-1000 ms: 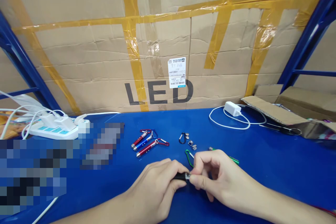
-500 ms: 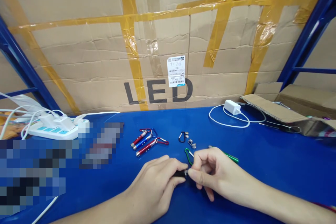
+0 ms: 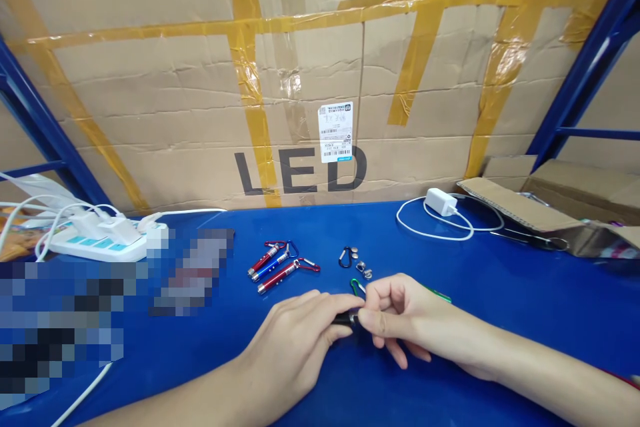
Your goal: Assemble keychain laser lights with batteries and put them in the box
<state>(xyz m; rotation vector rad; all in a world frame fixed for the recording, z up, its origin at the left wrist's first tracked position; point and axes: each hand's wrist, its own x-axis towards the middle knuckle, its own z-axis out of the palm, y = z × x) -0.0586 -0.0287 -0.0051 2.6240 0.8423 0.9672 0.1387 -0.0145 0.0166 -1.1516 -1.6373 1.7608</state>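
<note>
My left hand (image 3: 300, 340) is closed around a small black tube (image 3: 344, 319), low in the middle of the view. At the tube's silvery right end, my right hand (image 3: 400, 313) pinches with thumb and forefinger, its other fingers loosely curled. Just behind my right hand lie a green carabiner (image 3: 356, 285) and a green tube (image 3: 440, 295), both partly covered. Farther back are a black carabiner (image 3: 344, 257) and several small metal pieces (image 3: 362, 267). Two red penlights and a blue penlight (image 3: 271, 271), with carabiners attached, lie left of these.
On the blue table (image 3: 480, 280), a white power strip (image 3: 105, 243) with cables stands at the left. A white charger (image 3: 440, 201), tweezers (image 3: 530, 239) and an open cardboard box (image 3: 525, 203) are at the right. A large carton (image 3: 165, 120) stands behind.
Both hands appear slightly higher, still together at the black tube. My left forefinger reaches farther over the tube's end, and my right lower fingers have spread a little.
</note>
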